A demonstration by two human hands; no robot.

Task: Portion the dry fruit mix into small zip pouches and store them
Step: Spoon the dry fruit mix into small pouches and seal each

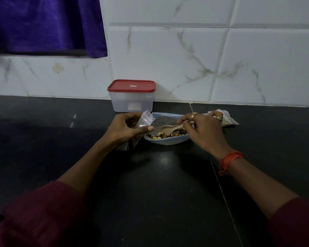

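A pale blue plate [168,142] on the dark counter holds a dry fruit mix [165,134] of nuts and dark pieces. My left hand [127,128] grips a small clear zip pouch [145,119] upright at the plate's left rim. My right hand [202,130] pinches the handle of a wooden spoon [169,128], whose bowl lies over the mix. Filled pouches [227,120] lie behind my right hand, partly hidden by it.
A clear plastic box with a red lid [131,95] stands shut against the white tiled wall, just behind the plate. More flat pouches [127,146] lie under my left wrist. A purple cloth [46,25] hangs at the upper left.
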